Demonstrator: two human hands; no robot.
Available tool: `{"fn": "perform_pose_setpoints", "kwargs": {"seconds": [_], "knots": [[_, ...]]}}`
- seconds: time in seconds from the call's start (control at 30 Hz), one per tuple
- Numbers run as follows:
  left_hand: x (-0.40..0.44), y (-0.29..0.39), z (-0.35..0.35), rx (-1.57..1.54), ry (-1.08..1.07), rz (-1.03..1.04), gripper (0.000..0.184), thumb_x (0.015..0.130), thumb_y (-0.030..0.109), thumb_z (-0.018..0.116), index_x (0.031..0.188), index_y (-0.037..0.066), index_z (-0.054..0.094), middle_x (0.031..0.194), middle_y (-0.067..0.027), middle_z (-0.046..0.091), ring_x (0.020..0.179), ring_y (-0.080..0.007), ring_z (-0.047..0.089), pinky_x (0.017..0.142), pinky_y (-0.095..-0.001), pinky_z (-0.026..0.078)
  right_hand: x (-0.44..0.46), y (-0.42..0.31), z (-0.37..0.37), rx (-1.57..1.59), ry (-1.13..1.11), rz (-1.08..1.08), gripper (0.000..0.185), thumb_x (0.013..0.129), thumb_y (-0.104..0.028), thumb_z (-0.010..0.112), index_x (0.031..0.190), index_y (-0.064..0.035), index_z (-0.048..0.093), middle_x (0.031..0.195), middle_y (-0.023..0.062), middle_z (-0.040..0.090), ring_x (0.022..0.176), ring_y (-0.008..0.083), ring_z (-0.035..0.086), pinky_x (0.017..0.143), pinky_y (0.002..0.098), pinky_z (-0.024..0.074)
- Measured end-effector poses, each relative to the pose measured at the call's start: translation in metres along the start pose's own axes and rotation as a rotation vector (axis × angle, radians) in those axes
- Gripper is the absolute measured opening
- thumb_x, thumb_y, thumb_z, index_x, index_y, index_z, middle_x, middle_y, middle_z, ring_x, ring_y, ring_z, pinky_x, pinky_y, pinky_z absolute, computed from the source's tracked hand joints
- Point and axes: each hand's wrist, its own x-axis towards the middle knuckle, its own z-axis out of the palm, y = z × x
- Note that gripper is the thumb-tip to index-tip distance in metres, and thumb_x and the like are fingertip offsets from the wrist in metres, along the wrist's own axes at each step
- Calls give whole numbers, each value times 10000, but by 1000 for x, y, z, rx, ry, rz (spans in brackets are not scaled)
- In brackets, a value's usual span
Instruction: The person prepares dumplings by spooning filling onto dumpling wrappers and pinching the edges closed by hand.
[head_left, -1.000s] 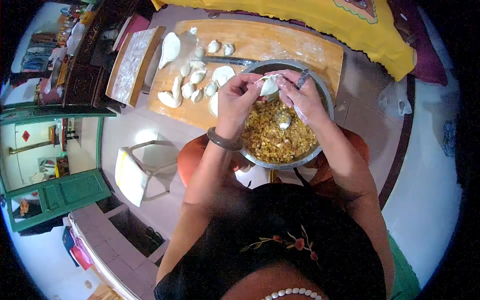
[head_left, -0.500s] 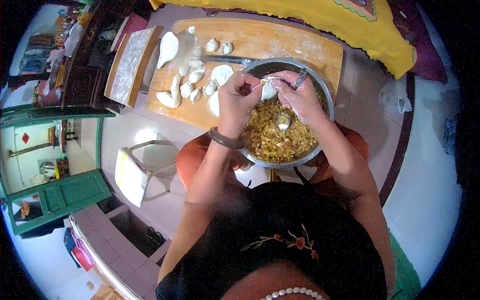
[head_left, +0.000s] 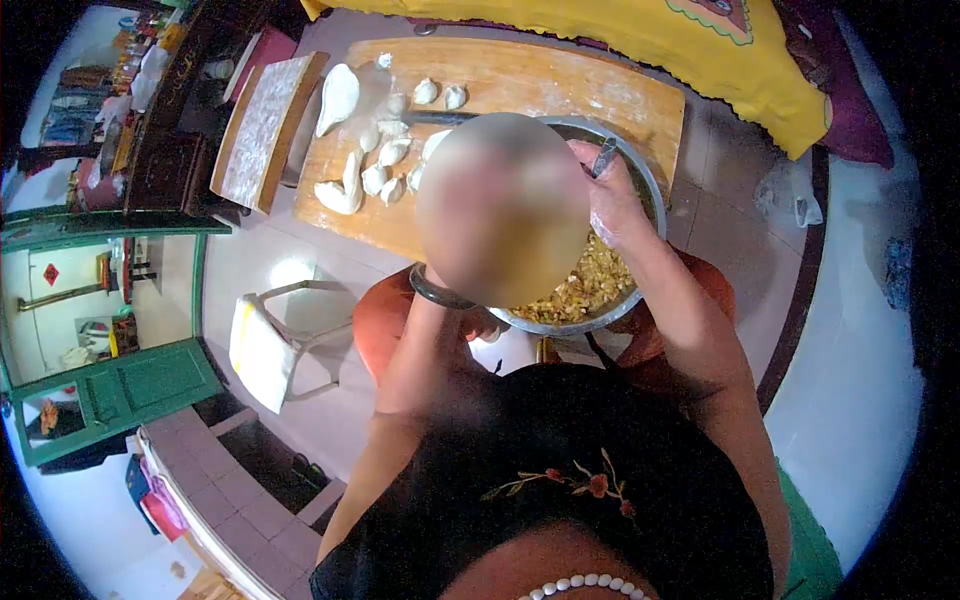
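A round blur covers my left hand [head_left: 470, 200] and most of the bowl's left half, so its fingers and anything in them are hidden. My right hand [head_left: 612, 205] reaches over the bowl's right side, floury at the wrist, its fingertips lost in the blur. Beside it a metal spoon handle [head_left: 604, 157] sticks up. The large metal bowl [head_left: 657, 205] holds chopped yellowish filling [head_left: 592, 290]. Left of it, on the floured wooden board [head_left: 560, 65], lie several white dumplings [head_left: 375, 180], with two more dumplings [head_left: 455, 97] farther back and a flat dough piece [head_left: 338, 97].
A small floured wooden stool [head_left: 265, 130] stands left of the board. A white folding chair [head_left: 262, 350] is on the tiled floor at left. Yellow cloth [head_left: 600, 20] hangs along the far side. A clear plastic bag [head_left: 800, 205] lies at right.
Earlier, both hands pinched a filled dumpling over the bowl; a blur now hides that spot. My left wrist has shifted slightly left and down, while my right hand stays almost in place.
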Motion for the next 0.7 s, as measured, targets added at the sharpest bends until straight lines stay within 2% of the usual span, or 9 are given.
{"fn": "perform_pose_setpoints", "kwargs": {"seconds": [0.07,0.17,0.27,0.5,0.7], "knots": [[0,0,1,-10,-20,-3,432,820,140,645,1190,32,448,1044,-80,569,917,-145,553,779,-260,456,1,3,-5,38,-7,52,177,868,-131,575,988,-3,602,882,13,621,796,86,574,708,250,472],[1,-3,4,-21,-25,6,494,817,165,647,1222,41,392,1083,-95,545,953,-162,540,803,-278,451,-1,1,-4,59,2,49,181,874,-136,568,991,-1,599,883,18,620,788,81,569,702,242,466],[2,-6,7,-35,-26,10,559,814,191,649,1254,50,335,1122,-109,521,990,-179,528,826,-296,446,1,-4,-4,-14,10,-40,171,910,-174,524,987,-45,605,705,-37,558,556,22,456,476,176,353],[6,-5,18,-123,-24,18,713,806,250,653,1328,70,203,1213,-144,465,1075,-219,499,880,-337,435,1,-1,-8,-17,32,-27,158,907,-148,524,995,-42,601,679,-38,546,534,21,440,461,176,337],[25,7,31,-351,-34,69,848,799,300,658,1392,88,89,1291,-173,417,1148,-253,474,927,-372,425,1,11,0,-11,55,6,147,903,-149,530,979,-50,606,725,-32,581,561,26,469,478,185,358]]}}
